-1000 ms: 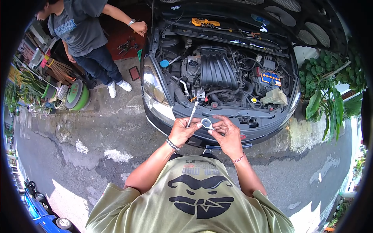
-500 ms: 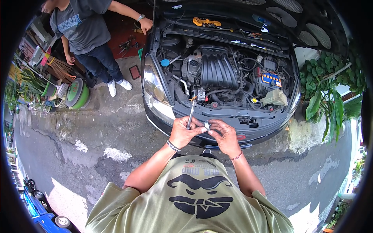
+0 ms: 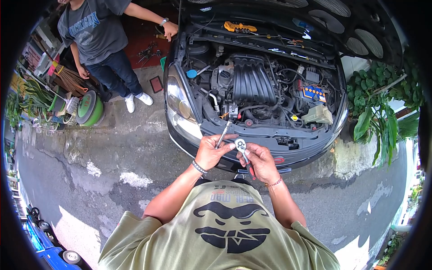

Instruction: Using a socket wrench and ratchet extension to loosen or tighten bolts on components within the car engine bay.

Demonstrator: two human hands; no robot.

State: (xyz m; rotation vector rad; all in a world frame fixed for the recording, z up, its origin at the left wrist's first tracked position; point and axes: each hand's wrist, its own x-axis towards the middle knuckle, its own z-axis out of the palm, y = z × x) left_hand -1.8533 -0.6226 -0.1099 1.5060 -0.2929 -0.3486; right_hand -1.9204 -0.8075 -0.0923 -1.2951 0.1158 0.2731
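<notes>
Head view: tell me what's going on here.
A person stands at the front of a dark car with its hood raised. The right hand holds a ratchet wrench with a red and black handle, its round head facing up by the left thumb. The left hand grips a slim metal bar, separate from the ratchet wrench. Both tools are above the bumper, outside the engine bay. Another person stands to the left, one arm stretched toward the car.

The ratchet (image 3: 241, 145) is partly covered by the right hand (image 3: 262, 163); what seems a blue vehicle (image 3: 51, 260) is cropped.
</notes>
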